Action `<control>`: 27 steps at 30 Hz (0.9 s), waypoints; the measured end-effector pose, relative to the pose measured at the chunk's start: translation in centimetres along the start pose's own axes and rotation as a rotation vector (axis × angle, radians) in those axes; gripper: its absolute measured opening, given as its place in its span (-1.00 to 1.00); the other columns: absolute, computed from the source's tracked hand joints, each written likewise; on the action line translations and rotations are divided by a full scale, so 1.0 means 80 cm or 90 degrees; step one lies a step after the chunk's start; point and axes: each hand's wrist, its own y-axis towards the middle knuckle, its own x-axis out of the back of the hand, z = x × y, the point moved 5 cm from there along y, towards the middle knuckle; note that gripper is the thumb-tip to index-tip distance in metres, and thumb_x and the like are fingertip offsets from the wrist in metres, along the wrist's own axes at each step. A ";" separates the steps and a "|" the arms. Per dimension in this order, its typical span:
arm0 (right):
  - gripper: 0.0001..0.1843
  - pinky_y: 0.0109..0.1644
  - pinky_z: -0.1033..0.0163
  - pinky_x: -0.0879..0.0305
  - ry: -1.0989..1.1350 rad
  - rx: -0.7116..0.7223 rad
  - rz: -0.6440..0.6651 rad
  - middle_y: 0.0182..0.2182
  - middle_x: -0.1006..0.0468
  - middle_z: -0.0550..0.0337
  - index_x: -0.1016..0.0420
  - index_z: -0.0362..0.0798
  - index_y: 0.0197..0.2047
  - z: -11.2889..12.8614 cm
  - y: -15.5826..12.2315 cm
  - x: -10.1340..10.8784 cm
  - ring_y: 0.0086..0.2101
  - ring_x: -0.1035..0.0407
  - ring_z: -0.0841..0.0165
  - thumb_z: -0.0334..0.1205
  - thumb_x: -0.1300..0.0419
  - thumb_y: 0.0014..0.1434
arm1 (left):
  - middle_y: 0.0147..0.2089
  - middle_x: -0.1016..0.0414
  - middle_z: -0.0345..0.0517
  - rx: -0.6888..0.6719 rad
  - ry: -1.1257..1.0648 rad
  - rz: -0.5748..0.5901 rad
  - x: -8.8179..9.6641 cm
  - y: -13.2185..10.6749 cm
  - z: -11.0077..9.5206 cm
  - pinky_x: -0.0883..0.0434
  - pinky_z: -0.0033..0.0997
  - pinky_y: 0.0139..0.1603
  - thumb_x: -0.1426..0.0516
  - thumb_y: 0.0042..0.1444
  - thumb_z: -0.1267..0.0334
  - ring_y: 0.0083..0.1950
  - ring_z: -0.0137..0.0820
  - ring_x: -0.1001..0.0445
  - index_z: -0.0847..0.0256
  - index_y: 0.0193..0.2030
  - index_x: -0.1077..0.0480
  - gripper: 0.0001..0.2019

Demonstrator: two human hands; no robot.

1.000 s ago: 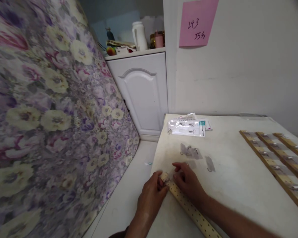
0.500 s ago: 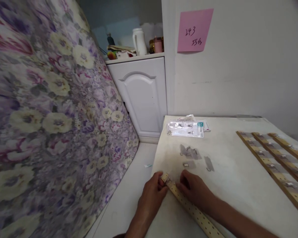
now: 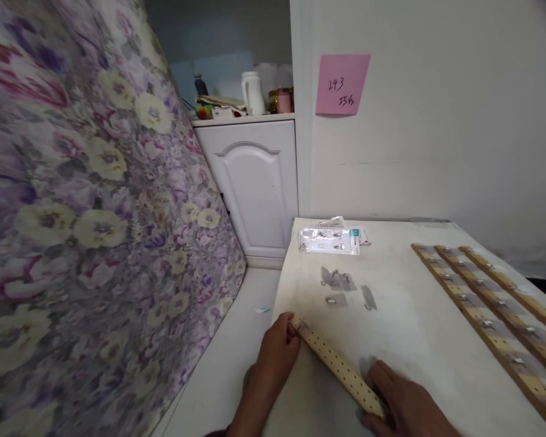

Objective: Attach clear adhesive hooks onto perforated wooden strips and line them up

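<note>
A pale wooden strip with rows of small holes [image 3: 339, 367] lies slantwise at the table's near left. At its far end, my left hand [image 3: 277, 346] is closed on the edge, beside a small clear piece with a hook [image 3: 303, 329] on the strip. My right hand [image 3: 403, 397], slightly blurred, has its thumb and fingers around the near end. Beyond the strip lie several clear-backed metal hooks: a small heap [image 3: 337, 279], a single hook [image 3: 335, 300] and another hook [image 3: 369, 297] to its right.
Three wooden strips fitted with hooks [image 3: 482, 321] lie side by side on the right of the table [image 3: 404, 340]. Clear hook packages [image 3: 330, 240] rest at the back edge. A floral curtain [image 3: 104, 243] hangs at left, near a white cabinet [image 3: 257, 188].
My right hand has moved from the strip's far end down to its near end. My left hand stays at the far end. The view has shifted slightly.
</note>
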 end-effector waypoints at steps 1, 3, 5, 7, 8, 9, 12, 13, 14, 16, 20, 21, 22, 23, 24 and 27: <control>-0.85 -0.30 0.22 -0.22 -0.009 0.006 -0.006 -0.31 -0.47 0.13 -0.29 -0.01 -0.32 0.002 0.001 0.000 -0.34 -0.41 0.25 -0.21 -0.13 -0.02 | -0.37 -0.40 -0.24 -0.004 0.002 -0.003 0.000 0.001 -0.001 -0.25 -0.48 -0.27 -0.01 -0.06 0.49 -0.33 -0.45 -0.37 0.18 -0.03 -0.31 -0.60; -0.87 -0.31 0.23 -0.22 -0.023 0.009 -0.015 -0.31 -0.47 0.12 -0.28 -0.01 -0.33 0.004 0.004 -0.001 -0.34 -0.41 0.24 -0.23 -0.11 -0.02 | -0.36 -0.40 -0.24 -0.013 0.006 -0.009 -0.001 0.004 -0.004 -0.24 -0.47 -0.26 0.00 -0.05 0.49 -0.32 -0.45 -0.37 0.18 -0.04 -0.32 -0.61; -0.87 -0.34 0.24 -0.21 -0.030 0.004 -0.024 -0.34 -0.47 0.13 -0.26 -0.01 -0.34 0.005 0.006 -0.002 -0.37 -0.41 0.26 -0.24 -0.11 -0.02 | -0.35 -0.40 -0.24 -0.023 0.012 -0.011 -0.003 0.008 -0.009 -0.24 -0.48 -0.27 0.01 -0.04 0.49 -0.32 -0.45 -0.37 0.16 -0.06 -0.32 -0.62; -0.88 -0.37 0.25 -0.19 -0.031 0.001 -0.034 -0.35 -0.46 0.13 -0.24 -0.02 -0.36 0.005 0.009 -0.003 -0.40 -0.40 0.28 -0.23 -0.11 -0.01 | -0.35 -0.41 -0.24 -0.029 0.024 -0.012 -0.005 0.013 -0.014 -0.23 -0.49 -0.29 0.01 -0.03 0.50 -0.32 -0.45 -0.37 0.15 -0.07 -0.32 -0.63; -0.88 -0.37 0.26 -0.19 -0.029 0.004 -0.038 -0.35 -0.46 0.13 -0.23 -0.02 -0.36 0.006 0.010 -0.003 -0.41 -0.39 0.29 -0.23 -0.10 -0.01 | -0.34 -0.41 -0.23 -0.030 0.031 -0.014 -0.006 0.015 -0.015 -0.23 -0.50 -0.29 0.01 -0.03 0.51 -0.32 -0.45 -0.36 0.15 -0.07 -0.32 -0.63; -0.89 -0.37 0.26 -0.18 -0.027 0.006 -0.043 -0.35 -0.46 0.13 -0.23 -0.02 -0.36 0.006 0.010 -0.003 -0.41 -0.39 0.30 -0.22 -0.10 0.00 | -0.34 -0.41 -0.23 -0.030 0.038 -0.016 -0.008 0.018 -0.016 -0.22 -0.50 -0.28 0.01 -0.04 0.51 -0.31 -0.45 -0.36 0.15 -0.08 -0.32 -0.63; -0.87 -0.36 0.27 -0.18 -0.013 0.003 -0.049 -0.34 -0.46 0.14 -0.23 -0.02 -0.36 0.007 0.009 -0.001 -0.40 -0.38 0.31 -0.20 -0.11 0.02 | -0.33 -0.41 -0.22 -0.029 0.046 -0.018 -0.011 0.023 -0.018 -0.21 -0.51 -0.28 0.01 -0.07 0.54 -0.30 -0.45 -0.36 0.15 -0.10 -0.33 -0.62; -0.86 -0.36 0.27 -0.18 -0.006 0.000 -0.050 -0.34 -0.46 0.15 -0.23 -0.02 -0.36 0.006 0.008 -0.001 -0.40 -0.38 0.31 -0.18 -0.13 0.01 | -0.33 -0.41 -0.22 -0.029 0.048 -0.018 -0.012 0.023 -0.018 -0.21 -0.51 -0.29 0.01 -0.07 0.55 -0.30 -0.45 -0.36 0.15 -0.11 -0.33 -0.62; -0.84 -0.37 0.27 -0.18 0.002 -0.003 -0.050 -0.36 -0.46 0.17 -0.23 -0.02 -0.36 0.005 0.007 0.001 -0.41 -0.37 0.33 -0.16 -0.14 0.01 | -0.33 -0.41 -0.22 -0.028 0.051 -0.019 -0.012 0.024 -0.018 -0.20 -0.51 -0.29 0.01 -0.07 0.55 -0.30 -0.45 -0.36 0.15 -0.11 -0.34 -0.63; -0.82 -0.39 0.30 -0.17 0.033 -0.002 -0.051 -0.43 -0.45 0.23 -0.24 -0.01 -0.36 0.002 0.008 0.006 -0.45 -0.35 0.36 -0.11 -0.14 0.04 | -0.33 -0.41 -0.22 -0.027 0.053 -0.021 -0.012 0.024 -0.018 -0.20 -0.51 -0.29 0.01 -0.06 0.54 -0.31 -0.45 -0.36 0.16 -0.12 -0.34 -0.63; -0.79 -0.38 0.30 -0.20 0.090 0.040 -0.111 -0.50 -0.44 0.25 -0.29 -0.01 -0.32 -0.009 0.038 0.027 -0.47 -0.33 0.38 -0.09 0.03 0.21 | -0.32 -0.43 -0.20 -0.027 0.051 -0.019 -0.011 0.021 -0.019 -0.22 -0.50 -0.27 0.03 -0.05 0.53 -0.29 -0.44 -0.37 0.16 -0.07 -0.32 -0.61; -0.79 -0.35 0.27 -0.23 0.091 0.054 -0.142 -0.48 -0.45 0.23 -0.32 -0.03 -0.28 -0.014 0.052 0.033 -0.45 -0.35 0.36 -0.11 0.05 0.22 | -0.31 -0.43 -0.20 -0.027 0.050 -0.017 -0.010 0.020 -0.020 -0.23 -0.49 -0.27 0.03 -0.04 0.52 -0.29 -0.43 -0.37 0.17 -0.05 -0.32 -0.60; -0.77 -0.32 0.25 -0.25 0.093 0.057 -0.179 -0.45 -0.46 0.20 -0.33 -0.04 -0.19 -0.019 0.067 0.038 -0.43 -0.36 0.34 -0.13 0.05 0.23 | -0.31 -0.43 -0.19 -0.025 0.047 -0.015 -0.009 0.019 -0.020 -0.24 -0.48 -0.26 0.03 -0.03 0.51 -0.29 -0.43 -0.38 0.17 -0.03 -0.31 -0.60; -0.74 -0.30 0.23 -0.28 0.094 0.064 -0.210 -0.43 -0.46 0.18 -0.33 -0.06 -0.10 -0.024 0.084 0.042 -0.41 -0.37 0.32 -0.15 0.05 0.23 | -0.31 -0.44 -0.19 -0.023 0.043 -0.014 -0.007 0.018 -0.020 -0.25 -0.47 -0.25 0.02 -0.01 0.49 -0.29 -0.42 -0.39 0.18 -0.01 -0.30 -0.60; -0.70 -0.27 0.21 -0.29 0.089 0.075 -0.235 -0.39 -0.47 0.15 -0.32 -0.07 -0.03 -0.028 0.099 0.044 -0.38 -0.38 0.31 -0.17 0.05 0.23 | -0.30 -0.45 -0.18 -0.018 0.040 -0.016 -0.005 0.018 -0.021 -0.25 -0.46 -0.24 0.02 0.01 0.47 -0.29 -0.41 -0.40 0.18 0.02 -0.29 -0.60; -0.63 -0.22 0.18 -0.32 0.025 0.089 -0.273 -0.25 -0.46 0.05 -0.31 -0.07 0.07 -0.033 0.137 0.042 -0.30 -0.39 0.27 -0.23 0.03 0.21 | -0.27 -0.47 -0.14 -0.005 0.036 -0.030 0.004 0.017 -0.023 -0.27 -0.44 -0.23 0.02 0.07 0.38 -0.27 -0.39 -0.42 0.19 0.04 -0.29 -0.63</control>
